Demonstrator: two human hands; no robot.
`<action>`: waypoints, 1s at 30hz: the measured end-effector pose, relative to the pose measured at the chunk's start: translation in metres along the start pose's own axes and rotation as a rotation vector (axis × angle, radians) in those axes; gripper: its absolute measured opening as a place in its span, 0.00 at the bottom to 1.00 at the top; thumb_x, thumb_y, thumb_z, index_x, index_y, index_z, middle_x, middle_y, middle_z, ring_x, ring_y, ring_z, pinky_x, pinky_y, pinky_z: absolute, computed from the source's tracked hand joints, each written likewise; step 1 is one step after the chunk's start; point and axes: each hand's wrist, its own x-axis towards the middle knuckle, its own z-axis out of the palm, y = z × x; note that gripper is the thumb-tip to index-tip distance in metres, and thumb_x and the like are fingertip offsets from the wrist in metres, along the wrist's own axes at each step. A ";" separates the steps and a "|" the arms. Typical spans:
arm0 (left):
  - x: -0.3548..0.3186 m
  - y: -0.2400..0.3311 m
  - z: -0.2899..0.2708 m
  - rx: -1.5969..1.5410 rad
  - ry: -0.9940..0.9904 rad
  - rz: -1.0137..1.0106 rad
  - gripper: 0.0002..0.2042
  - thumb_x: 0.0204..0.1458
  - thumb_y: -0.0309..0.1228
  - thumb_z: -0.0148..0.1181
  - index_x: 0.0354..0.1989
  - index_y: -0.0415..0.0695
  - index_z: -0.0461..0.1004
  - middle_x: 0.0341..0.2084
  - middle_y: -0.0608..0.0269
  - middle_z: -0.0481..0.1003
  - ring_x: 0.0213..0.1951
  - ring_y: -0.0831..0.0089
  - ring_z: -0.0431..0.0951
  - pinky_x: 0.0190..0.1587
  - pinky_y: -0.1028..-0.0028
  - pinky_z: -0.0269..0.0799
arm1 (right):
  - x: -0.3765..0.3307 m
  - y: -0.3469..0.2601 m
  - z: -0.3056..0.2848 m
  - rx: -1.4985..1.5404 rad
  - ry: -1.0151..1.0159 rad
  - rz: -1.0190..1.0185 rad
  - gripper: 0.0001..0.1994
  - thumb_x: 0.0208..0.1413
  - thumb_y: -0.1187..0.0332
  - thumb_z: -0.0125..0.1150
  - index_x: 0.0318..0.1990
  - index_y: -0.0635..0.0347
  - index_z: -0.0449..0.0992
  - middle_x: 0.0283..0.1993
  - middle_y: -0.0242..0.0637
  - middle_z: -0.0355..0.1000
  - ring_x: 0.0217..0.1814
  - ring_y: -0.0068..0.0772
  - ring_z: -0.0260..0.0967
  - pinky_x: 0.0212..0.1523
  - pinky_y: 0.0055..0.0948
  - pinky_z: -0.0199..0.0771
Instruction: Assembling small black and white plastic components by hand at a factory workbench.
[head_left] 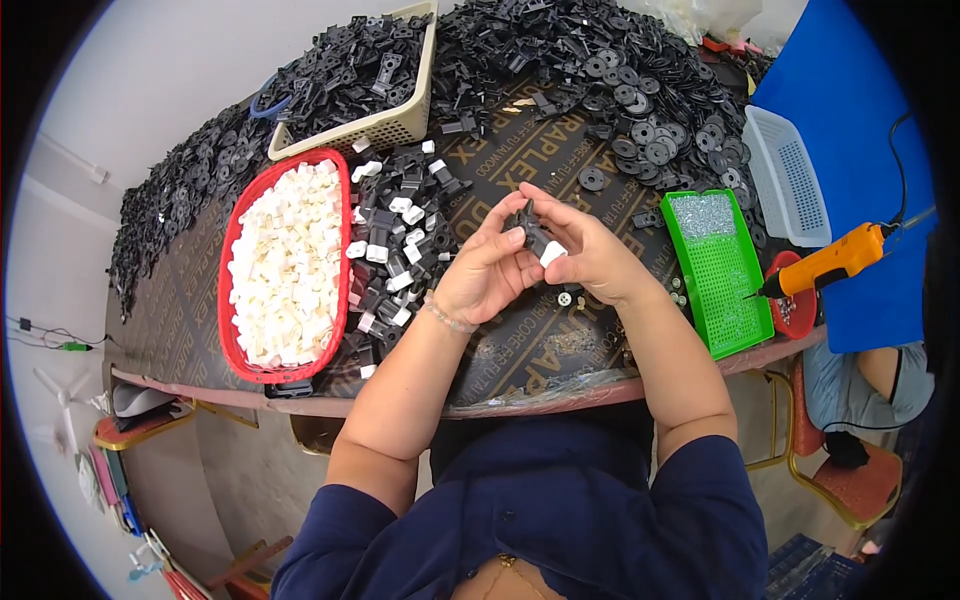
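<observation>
Head view: both hands meet above the table (560, 340). The left hand (480, 272) and right hand (590, 255) together pinch a black part (533, 232) with a white clip (552, 254) at its lower end. Step, as judged: seating the clip; next calls for firm thumb pressure. Red basket (232, 250) of white clips lies left; green tray (730, 320) right.

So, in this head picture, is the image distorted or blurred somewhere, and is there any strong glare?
Head view: strong fisheye bending, the table edge curves and the corners are black. Light is even and soft, with no harsh glare. The hands, left hand and right hand, look sharp around the small black and white part. The far pile of black parts is softer.
</observation>
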 end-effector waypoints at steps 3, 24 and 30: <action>0.005 -0.007 0.000 -0.003 0.003 -0.026 0.23 0.63 0.34 0.55 0.66 0.51 0.61 0.54 0.61 0.70 0.55 0.68 0.74 0.54 0.64 0.78 | 0.000 -0.009 0.011 0.021 -0.020 -0.042 0.40 0.41 0.66 0.80 0.62 0.65 0.64 0.67 0.42 0.63 0.68 0.35 0.61 0.68 0.35 0.59; 0.013 -0.019 -0.022 -0.048 0.301 -0.076 0.17 0.65 0.41 0.49 0.57 0.45 0.67 0.37 0.58 0.77 0.38 0.67 0.79 0.40 0.71 0.74 | 0.190 -0.084 0.096 -1.226 -0.453 0.065 0.47 0.37 0.49 0.78 0.64 0.65 0.65 0.59 0.55 0.71 0.58 0.46 0.72 0.57 0.36 0.71; 0.011 -0.016 -0.013 0.037 0.234 -0.090 0.13 0.65 0.41 0.49 0.51 0.47 0.70 0.36 0.63 0.77 0.38 0.73 0.78 0.40 0.75 0.72 | 0.218 -0.032 0.119 -1.288 -0.220 -0.410 0.36 0.45 0.52 0.73 0.60 0.63 0.71 0.52 0.51 0.75 0.53 0.46 0.74 0.53 0.37 0.73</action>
